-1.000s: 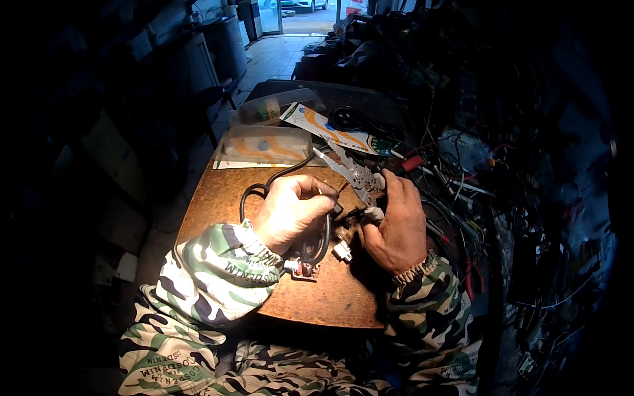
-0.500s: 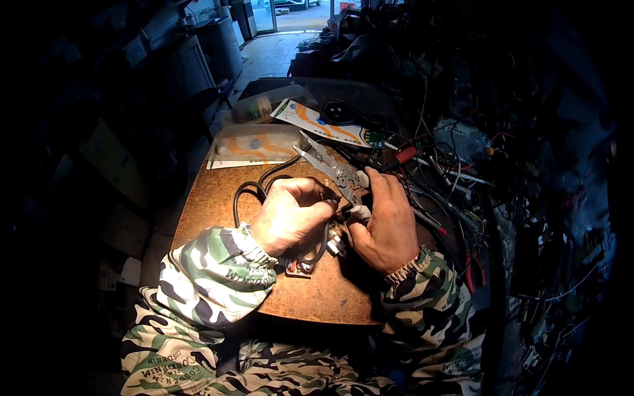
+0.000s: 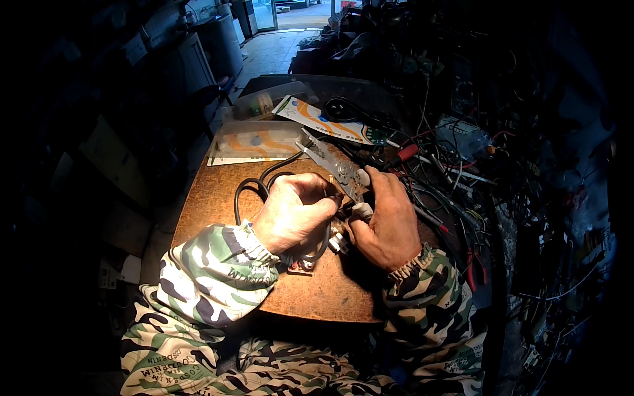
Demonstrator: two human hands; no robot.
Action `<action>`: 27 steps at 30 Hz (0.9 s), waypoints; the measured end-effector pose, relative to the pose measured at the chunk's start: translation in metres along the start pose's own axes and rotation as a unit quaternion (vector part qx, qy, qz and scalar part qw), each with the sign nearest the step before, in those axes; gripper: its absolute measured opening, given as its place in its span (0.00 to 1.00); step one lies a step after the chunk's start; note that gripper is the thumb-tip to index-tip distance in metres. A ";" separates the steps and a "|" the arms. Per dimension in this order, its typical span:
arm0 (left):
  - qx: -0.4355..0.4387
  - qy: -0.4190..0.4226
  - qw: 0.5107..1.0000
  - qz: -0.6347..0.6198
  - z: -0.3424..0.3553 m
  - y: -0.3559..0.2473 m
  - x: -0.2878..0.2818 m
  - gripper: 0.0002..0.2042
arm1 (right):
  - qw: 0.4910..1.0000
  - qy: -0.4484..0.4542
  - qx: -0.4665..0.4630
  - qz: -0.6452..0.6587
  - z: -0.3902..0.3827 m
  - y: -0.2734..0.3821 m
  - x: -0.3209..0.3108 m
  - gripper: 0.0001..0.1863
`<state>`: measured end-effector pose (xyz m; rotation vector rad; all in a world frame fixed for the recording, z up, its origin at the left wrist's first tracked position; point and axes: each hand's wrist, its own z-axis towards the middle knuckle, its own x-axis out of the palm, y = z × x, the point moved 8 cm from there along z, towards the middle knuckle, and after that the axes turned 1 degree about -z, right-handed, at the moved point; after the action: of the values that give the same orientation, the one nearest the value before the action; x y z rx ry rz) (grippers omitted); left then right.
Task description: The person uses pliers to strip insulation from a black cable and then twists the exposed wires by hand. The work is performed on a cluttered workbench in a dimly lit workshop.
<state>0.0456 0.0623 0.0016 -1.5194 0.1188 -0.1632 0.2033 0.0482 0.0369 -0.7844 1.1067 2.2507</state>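
My left hand (image 3: 290,211) is closed in a pinch on a black cable (image 3: 239,198); the pinched end is mostly hidden by the fingers. The cable loops out on the table to the left of that hand. My right hand (image 3: 388,224) is wrapped around the pale handles of a metal wire stripper (image 3: 340,168), whose long jaws point away to the upper left. Close to my left fingertips, the tool's inner part meets the cable end; the exact contact is too small to tell. Below the hands lies a small shiny metal part (image 3: 338,243), with a little red piece (image 3: 300,266) beside the left cuff.
Clear plastic boxes (image 3: 257,140) and a white-orange printed card (image 3: 330,122) lie at the table's far side, near a coiled black cord (image 3: 347,110). Tangled wires, a red-handled tool (image 3: 404,155) and red-handled pliers (image 3: 475,269) crowd the right. The brown tabletop (image 3: 323,297) ends near my lap.
The wire stripper's jaws have drawn closer together as my right hand squeezes its handles. Both hands stay in almost the same place.
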 end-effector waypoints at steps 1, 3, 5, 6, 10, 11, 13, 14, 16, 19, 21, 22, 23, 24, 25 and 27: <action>0.008 0.008 1.000 -0.007 -0.001 -0.003 0.001 0.08 | 1.000 0.007 -0.001 0.001 -0.001 0.000 0.002 0.37; 0.025 0.025 0.999 -0.020 -0.004 -0.009 0.004 0.08 | 1.000 0.022 -0.003 0.004 -0.002 0.001 0.006 0.37; 0.007 0.031 0.999 0.000 -0.004 -0.007 0.004 0.09 | 1.000 0.027 -0.009 -0.006 -0.004 0.002 0.009 0.37; -0.002 0.034 0.999 0.010 -0.004 -0.006 0.004 0.09 | 0.999 0.029 -0.013 -0.010 -0.004 0.003 0.009 0.38; -0.041 0.026 0.999 -0.017 -0.009 -0.008 0.005 0.08 | 0.999 0.037 -0.018 -0.012 -0.005 0.007 0.012 0.37; -0.039 0.026 0.999 -0.023 -0.009 -0.009 0.007 0.08 | 0.999 0.037 -0.016 -0.015 -0.005 0.007 0.012 0.37; -0.043 0.027 0.999 -0.019 -0.010 -0.009 0.007 0.08 | 0.999 0.036 -0.014 -0.019 -0.005 0.007 0.012 0.37; -0.049 0.027 0.998 -0.009 -0.010 -0.010 0.006 0.08 | 0.999 0.036 -0.012 -0.020 -0.006 0.007 0.012 0.37; -0.051 0.025 0.998 0.002 -0.010 -0.009 0.006 0.08 | 0.999 0.037 -0.009 -0.022 -0.006 0.007 0.012 0.37; -0.045 0.022 0.999 0.004 -0.010 -0.010 0.007 0.09 | 0.999 0.040 -0.010 -0.023 -0.005 0.007 0.012 0.36; -0.048 0.024 0.999 0.009 -0.010 -0.013 0.008 0.09 | 0.999 0.042 -0.006 -0.024 -0.005 0.007 0.011 0.34; -0.042 0.029 0.999 0.008 -0.010 -0.013 0.009 0.09 | 0.999 0.043 -0.004 -0.024 -0.005 0.007 0.011 0.34; -0.036 0.034 0.999 0.007 -0.009 -0.013 0.009 0.09 | 0.999 0.040 -0.006 -0.022 -0.005 0.007 0.011 0.33; -0.030 0.038 0.999 0.006 -0.009 -0.014 0.010 0.09 | 0.999 0.038 -0.007 -0.020 -0.005 0.007 0.011 0.32; -0.031 0.038 0.999 0.000 -0.009 -0.015 0.010 0.09 | 0.999 0.035 -0.008 -0.021 -0.005 0.007 0.011 0.31; -0.034 0.038 0.999 -0.013 -0.011 -0.017 0.012 0.09 | 0.999 0.026 -0.015 -0.023 -0.006 0.007 0.010 0.30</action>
<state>0.0554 0.0489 0.0188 -1.5835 0.1668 -0.2413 0.1932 0.0410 0.0310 -0.8754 1.0693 2.2262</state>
